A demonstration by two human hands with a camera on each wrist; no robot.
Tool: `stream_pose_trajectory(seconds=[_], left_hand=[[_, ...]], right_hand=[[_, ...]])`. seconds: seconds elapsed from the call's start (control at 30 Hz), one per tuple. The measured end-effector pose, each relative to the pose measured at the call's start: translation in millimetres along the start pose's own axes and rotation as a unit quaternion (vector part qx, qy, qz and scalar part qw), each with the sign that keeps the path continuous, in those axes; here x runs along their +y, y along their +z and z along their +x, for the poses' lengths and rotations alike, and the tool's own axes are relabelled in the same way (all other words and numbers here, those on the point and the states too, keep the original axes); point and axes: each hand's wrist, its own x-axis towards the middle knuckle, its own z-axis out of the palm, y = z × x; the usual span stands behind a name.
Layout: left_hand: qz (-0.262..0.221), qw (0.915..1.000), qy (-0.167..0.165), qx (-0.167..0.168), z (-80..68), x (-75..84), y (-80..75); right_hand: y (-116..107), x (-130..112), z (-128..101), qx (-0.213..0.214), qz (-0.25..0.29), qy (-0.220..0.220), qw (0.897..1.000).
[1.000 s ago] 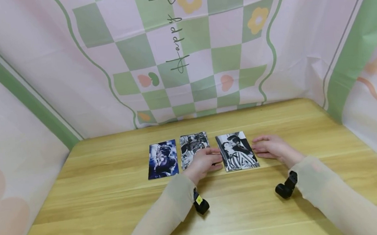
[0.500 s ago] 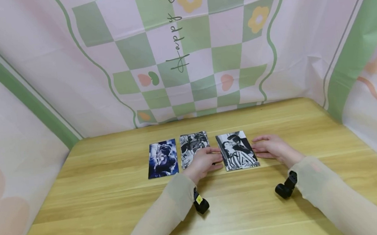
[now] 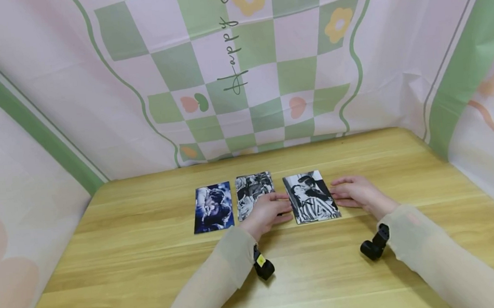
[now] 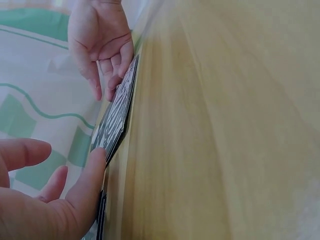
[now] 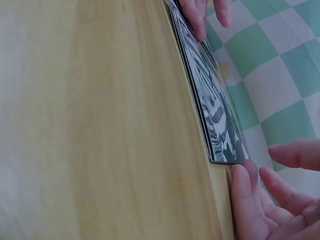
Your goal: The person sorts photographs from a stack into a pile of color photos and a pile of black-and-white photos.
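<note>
Flanking a photo (image 3: 313, 197) on wooden tabletop (image 3: 108, 271), checkered cloth (image 3: 258, 75) behind: both hands (image 3: 270, 211) (image 3: 359, 196), fingers relaxed.

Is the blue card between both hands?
No, the striped card lies between the left hand and right hand; the blue card lies farther left.

photo cards (image 3: 313, 197): smooth paper | table (image 3: 109, 281): glossy wood-grain | backdrop (image 3: 255, 42): creased cloth
</note>
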Motion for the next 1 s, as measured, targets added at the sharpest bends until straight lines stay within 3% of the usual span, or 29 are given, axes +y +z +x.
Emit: stream_pose_trajectory(seconds=[0.4, 0.73, 1.0], left_hand=[[-0.032, 0.9994, -0.011, 0.011, -0.4, 2.9, -3.2], [-0.006, 0.9995, 0.003, 0.031, -0.5, 1.3, -7.2], [0.027, 0.9971, 0.025, 0.066, -1.1, 0.8, -15.8]], right_hand=[[5.0, -1.1, -0.6, 0.024, -0.013, -0.007, 1.0], [11.0, -4.8, -2.3, 0.019, -0.009, 0.005, 1.0], [24.4, -8.5, -1.8, -0.003, -0.017, -0.02, 1.0]])
